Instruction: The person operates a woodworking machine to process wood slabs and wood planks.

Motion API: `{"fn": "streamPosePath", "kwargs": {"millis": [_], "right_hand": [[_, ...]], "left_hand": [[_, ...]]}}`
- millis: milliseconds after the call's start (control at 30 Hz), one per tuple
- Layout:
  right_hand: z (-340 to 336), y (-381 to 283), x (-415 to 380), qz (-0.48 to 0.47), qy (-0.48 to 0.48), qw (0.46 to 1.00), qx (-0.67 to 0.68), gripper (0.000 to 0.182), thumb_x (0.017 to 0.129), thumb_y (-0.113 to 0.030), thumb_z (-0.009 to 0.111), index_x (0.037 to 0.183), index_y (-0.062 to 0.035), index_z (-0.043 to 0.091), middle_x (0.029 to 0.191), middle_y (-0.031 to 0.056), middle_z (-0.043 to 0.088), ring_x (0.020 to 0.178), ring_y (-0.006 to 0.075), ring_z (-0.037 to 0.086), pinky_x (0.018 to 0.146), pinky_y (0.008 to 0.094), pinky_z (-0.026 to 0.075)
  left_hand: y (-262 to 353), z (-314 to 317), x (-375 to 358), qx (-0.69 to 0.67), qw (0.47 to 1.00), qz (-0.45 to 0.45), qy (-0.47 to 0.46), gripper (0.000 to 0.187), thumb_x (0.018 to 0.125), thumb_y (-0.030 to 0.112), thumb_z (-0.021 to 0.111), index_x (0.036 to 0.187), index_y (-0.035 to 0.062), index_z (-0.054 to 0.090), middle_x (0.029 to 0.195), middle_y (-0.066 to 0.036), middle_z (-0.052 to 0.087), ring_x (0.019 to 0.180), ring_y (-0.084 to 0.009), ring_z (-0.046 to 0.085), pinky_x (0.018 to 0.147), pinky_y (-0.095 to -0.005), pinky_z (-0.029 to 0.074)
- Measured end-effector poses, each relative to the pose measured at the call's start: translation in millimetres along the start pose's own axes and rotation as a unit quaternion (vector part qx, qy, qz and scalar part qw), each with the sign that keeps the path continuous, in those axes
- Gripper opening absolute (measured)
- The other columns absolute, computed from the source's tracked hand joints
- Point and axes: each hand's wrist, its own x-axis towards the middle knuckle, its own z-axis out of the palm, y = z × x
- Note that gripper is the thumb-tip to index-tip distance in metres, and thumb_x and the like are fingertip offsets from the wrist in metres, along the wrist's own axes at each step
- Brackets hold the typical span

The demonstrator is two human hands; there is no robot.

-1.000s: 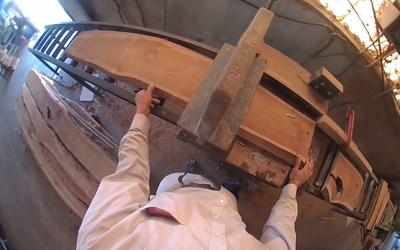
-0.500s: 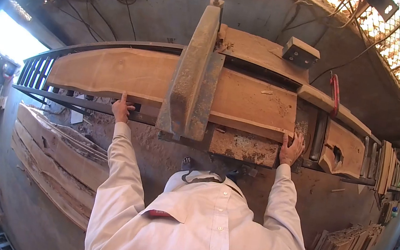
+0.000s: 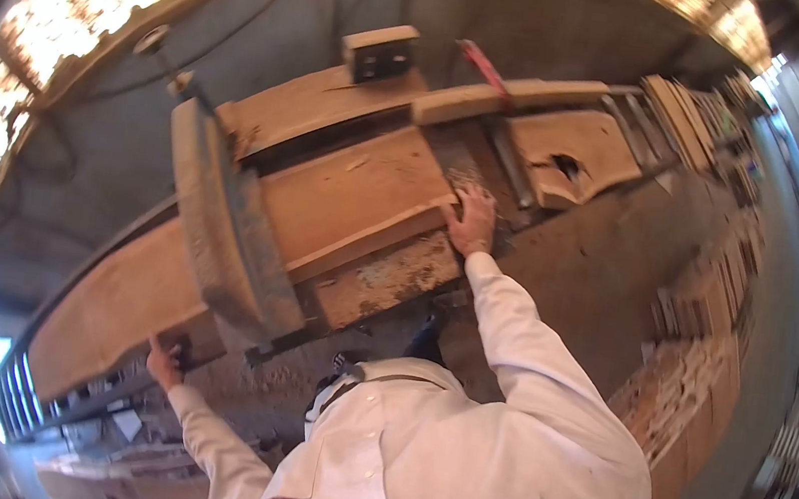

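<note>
A long thick wooden slab (image 3: 346, 197) lies on a sawing machine's bed and passes under a rusty metal guard arm (image 3: 222, 221). My right hand (image 3: 472, 219) is pressed flat against the slab's near end corner. Far down the bed, my left hand (image 3: 165, 360) rests on the slab's near edge, fingers on the wood. Both arms are stretched out in white sleeves.
A grey switch box (image 3: 378, 53) sits behind the slab. Another slab with a dark hole (image 3: 574, 151) lies past the right end, beside a red clamp (image 3: 484, 64). Stacked planks (image 3: 694, 389) line the floor at right. A dark metal rail frame (image 3: 27, 392) runs at lower left.
The view has swung sharply and tilted, so the slab now runs diagonally. Both hands stay on the slab in the same places.
</note>
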Motion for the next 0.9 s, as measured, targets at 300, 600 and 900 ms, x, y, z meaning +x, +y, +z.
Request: {"fn": "streamPosePath", "kwargs": {"millis": [300, 600, 900], "right_hand": [[-3.4, -6.9, -2.6, 0.083, -0.047, 0.993, 0.066, 0.073, 0.093, -0.068, 0.046, 0.133, -0.0084, 0.057, 0.151, 0.0127, 0.043, 0.145, 0.0284, 0.031, 0.122, 0.0449, 0.014], [-21.1, -82.8, -57.5, 0.380, 0.083, 0.739, 0.550, 0.034, 0.100, -0.033, 0.057, 0.111, -0.0018, 0.063, 0.116, 0.0167, 0.065, 0.105, 0.0240, 0.064, 0.087, 0.0351, 0.052], [23.8, -168.0, -55.7, 0.506, -0.344, 0.343, 0.712, 0.071, 0.088, -0.041, 0.073, 0.139, -0.0041, 0.042, 0.141, 0.0190, 0.048, 0.122, 0.0357, 0.055, 0.102, 0.0490, 0.048]], "left_hand": [[29.8, 10.4, -20.1, 0.030, 0.996, -0.076, 0.018, 0.070, 0.090, 0.057, 0.064, 0.107, -0.0107, 0.061, 0.095, -0.022, 0.071, 0.059, -0.0175, 0.065, 0.037, -0.0215, 0.036], [26.8, 13.0, -23.8, 0.035, 0.997, -0.042, 0.048, 0.059, 0.095, 0.053, 0.060, 0.095, -0.0065, 0.062, 0.080, -0.018, 0.070, 0.051, -0.0172, 0.064, 0.034, -0.0229, 0.037], [30.3, 17.8, -25.3, -0.009, 0.997, -0.053, 0.055, 0.061, 0.093, 0.053, 0.063, 0.095, -0.0077, 0.059, 0.075, -0.014, 0.064, 0.054, -0.0234, 0.067, 0.037, -0.0256, 0.045]]}}
